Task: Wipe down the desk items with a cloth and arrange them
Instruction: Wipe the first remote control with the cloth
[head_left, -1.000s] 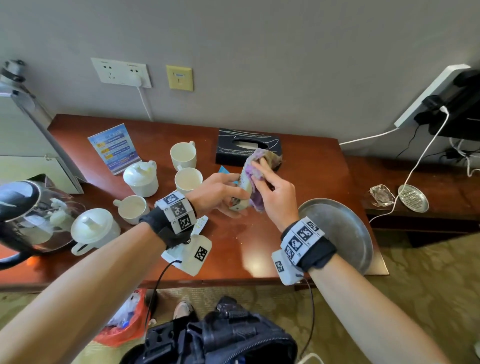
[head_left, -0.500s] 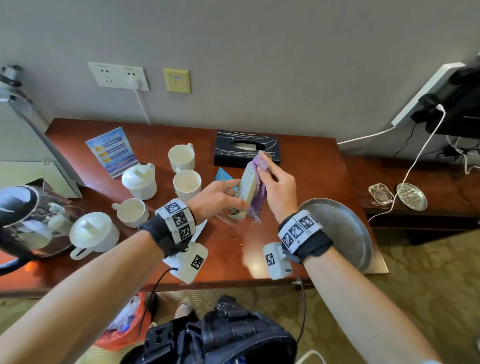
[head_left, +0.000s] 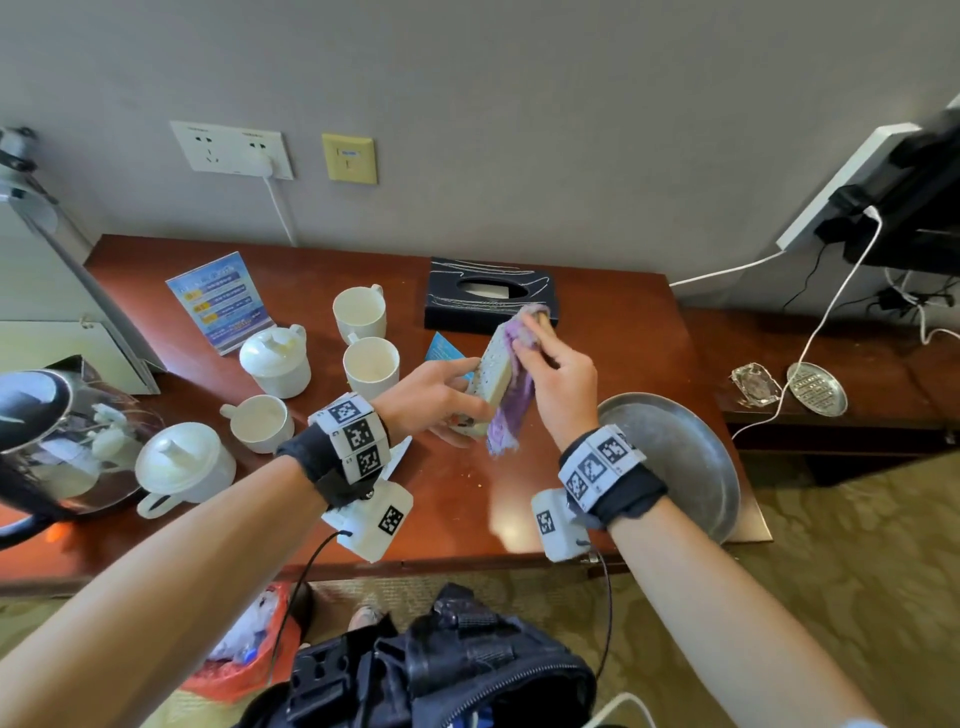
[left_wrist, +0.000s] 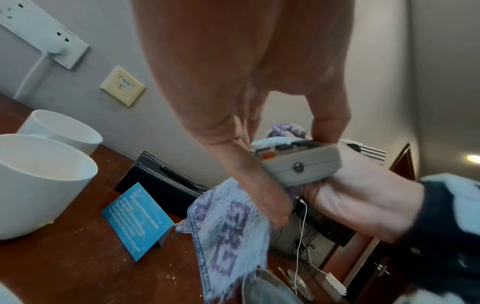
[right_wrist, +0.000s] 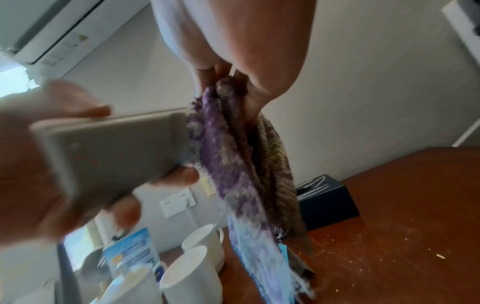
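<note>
remote (head_left: 492, 370) half under cloth (head_left: 511, 415), blurred

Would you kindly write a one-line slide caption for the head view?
Left hand holds a remote control above the desk while the right hand wipes it with a purple cloth.

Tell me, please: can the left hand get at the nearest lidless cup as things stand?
Probably not yet: the left hand grips the remote control. The path to the cup itself looks free, just beside that hand.
</note>
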